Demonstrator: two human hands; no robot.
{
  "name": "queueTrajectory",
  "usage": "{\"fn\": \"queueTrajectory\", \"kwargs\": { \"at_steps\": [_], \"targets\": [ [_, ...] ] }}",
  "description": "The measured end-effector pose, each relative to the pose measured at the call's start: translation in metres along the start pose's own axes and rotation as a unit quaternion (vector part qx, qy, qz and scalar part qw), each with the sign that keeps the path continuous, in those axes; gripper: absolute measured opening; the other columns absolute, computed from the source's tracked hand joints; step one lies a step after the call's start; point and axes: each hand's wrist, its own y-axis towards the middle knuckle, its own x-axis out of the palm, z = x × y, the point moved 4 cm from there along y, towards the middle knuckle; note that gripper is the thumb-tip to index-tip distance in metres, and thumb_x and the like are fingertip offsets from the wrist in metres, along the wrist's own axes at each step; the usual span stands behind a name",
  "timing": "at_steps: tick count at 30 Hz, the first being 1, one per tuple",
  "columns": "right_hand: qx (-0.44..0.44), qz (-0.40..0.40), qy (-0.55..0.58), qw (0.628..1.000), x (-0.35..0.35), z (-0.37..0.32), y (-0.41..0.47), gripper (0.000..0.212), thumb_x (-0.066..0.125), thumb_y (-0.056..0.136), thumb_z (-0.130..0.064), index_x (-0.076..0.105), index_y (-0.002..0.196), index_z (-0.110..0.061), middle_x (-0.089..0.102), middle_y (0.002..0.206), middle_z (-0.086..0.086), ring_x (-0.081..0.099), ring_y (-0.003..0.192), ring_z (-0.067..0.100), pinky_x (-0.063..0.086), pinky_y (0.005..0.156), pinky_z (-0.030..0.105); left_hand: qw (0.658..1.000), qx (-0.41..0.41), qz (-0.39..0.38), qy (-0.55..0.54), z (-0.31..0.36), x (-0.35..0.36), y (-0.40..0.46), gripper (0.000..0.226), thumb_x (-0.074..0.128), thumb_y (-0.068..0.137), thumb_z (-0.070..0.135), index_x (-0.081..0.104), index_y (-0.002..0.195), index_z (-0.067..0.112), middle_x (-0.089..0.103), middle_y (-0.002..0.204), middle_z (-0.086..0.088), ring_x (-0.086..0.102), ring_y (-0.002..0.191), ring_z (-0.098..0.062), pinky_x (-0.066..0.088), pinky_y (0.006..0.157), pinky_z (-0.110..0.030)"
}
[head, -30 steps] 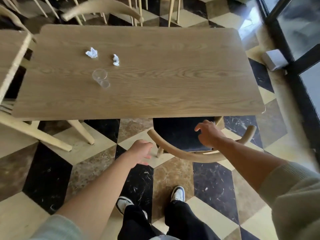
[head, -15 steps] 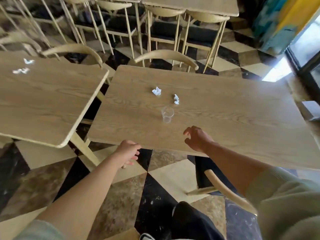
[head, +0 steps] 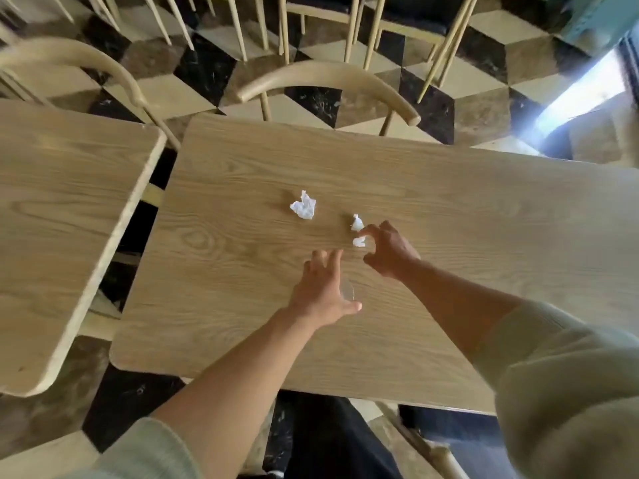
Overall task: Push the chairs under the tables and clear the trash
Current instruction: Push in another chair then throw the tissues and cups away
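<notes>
Head view: my right hand point(head: 389, 252) curls half-closed around a small paper scrap point(head: 359, 241), not yet pinching. My left hand point(head: 323, 295) spreads wide over the clear cup point(head: 347, 291). A bigger wad point(head: 303, 209) lies apart on the counter point(head: 484, 209). Trash-clearing, I judge; next, close on both.

Floor point(head: 484, 108): tiled in a cube pattern of black, brown and cream marble.
Far furniture: pale wooden legs point(head: 238, 25) of more chairs and tables stood in rows across the far part of the room.
Light: bright daylight point(head: 581, 95) fell in a band on the floor at the far right.
Far right corner: a teal surface point(head: 601, 19), too blurred to identify.
</notes>
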Motion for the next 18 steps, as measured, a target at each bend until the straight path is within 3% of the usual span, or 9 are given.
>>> {"fn": "queueTrajectory", "kwargs": {
  "at_steps": [3, 6, 10, 13, 15, 18],
  "targets": [
    [-0.033, -0.009, 0.002, 0.999, 0.013, -0.009, 0.025, 0.059, 0.075, 0.082, -0.01, 0.054, 0.136, -0.021, 0.037, 0.134, 0.009, 0.062, 0.093, 0.025, 0.057, 0.073, 0.037, 0.999, 0.025, -0.015, -0.02, -0.01, -0.001, 0.014, 0.076, 0.083, 0.074, 0.041, 0.047, 0.135, 0.014, 0.048, 0.135, -0.008, 0.046, 0.126, -0.028, 0.047, 0.1, -0.044],
    [-0.043, 0.06, 0.036, 0.997, 0.014, -0.021, 0.039, 0.03, 0.07, 0.084, -0.008, 0.067, 0.115, -0.011, 0.05, 0.121, 0.011, 0.063, 0.085, 0.029, 0.051, 0.067, 0.035, 0.998, 0.022, 0.022, -0.047, -0.027, -0.023, 0.021, 0.057, 0.083, 0.074, 0.035, 0.057, 0.119, 0.01, 0.056, 0.119, -0.008, 0.051, 0.114, -0.027, 0.045, 0.097, -0.041],
    [-0.107, 0.059, 0.127, 0.984, 0.011, -0.068, 0.044, 0.016, 0.07, 0.082, -0.005, 0.077, 0.095, -0.011, 0.069, 0.094, 0.006, 0.067, 0.078, 0.023, 0.055, 0.076, 0.038, 0.995, -0.051, 0.071, -0.04, -0.061, -0.066, 0.028, 0.062, 0.084, 0.073, 0.043, 0.061, 0.12, 0.011, 0.051, 0.12, -0.011, 0.045, 0.118, -0.029, 0.037, 0.103, -0.033],
    [-0.129, 0.066, 0.223, 0.964, 0.004, -0.114, 0.042, 0.014, 0.073, 0.08, -0.013, 0.076, 0.092, -0.02, 0.073, 0.083, -0.007, 0.067, 0.07, 0.004, 0.052, 0.07, 0.019, 0.99, -0.11, 0.086, -0.03, -0.083, -0.089, 0.027, 0.076, 0.082, 0.075, 0.048, 0.051, 0.134, 0.012, 0.047, 0.132, -0.015, 0.042, 0.126, -0.032, 0.034, 0.104, -0.035],
    [-0.161, 0.038, 0.242, 0.956, 0.002, -0.141, 0.04, 0.014, 0.075, 0.079, -0.013, 0.075, 0.089, -0.023, 0.072, 0.078, -0.012, 0.064, 0.068, -0.005, 0.044, 0.065, 0.007, 0.984, -0.141, 0.1, -0.039, -0.093, -0.099, 0.024, 0.078, 0.082, 0.075, 0.047, 0.047, 0.134, 0.011, 0.049, 0.132, -0.015, 0.046, 0.124, -0.033, 0.039, 0.102, -0.037],
    [-0.221, -0.082, 0.173, 0.956, 0.011, -0.17, 0.037, 0.01, 0.077, 0.08, -0.009, 0.076, 0.087, -0.015, 0.073, 0.08, -0.008, 0.059, 0.063, -0.007, 0.04, 0.062, 0.011, 0.984, -0.123, 0.12, -0.042, -0.094, -0.11, 0.026, 0.055, 0.081, 0.073, 0.04, 0.058, 0.111, 0.008, 0.063, 0.11, -0.012, 0.059, 0.109, -0.033, 0.047, 0.092, -0.04]
  ]
}}
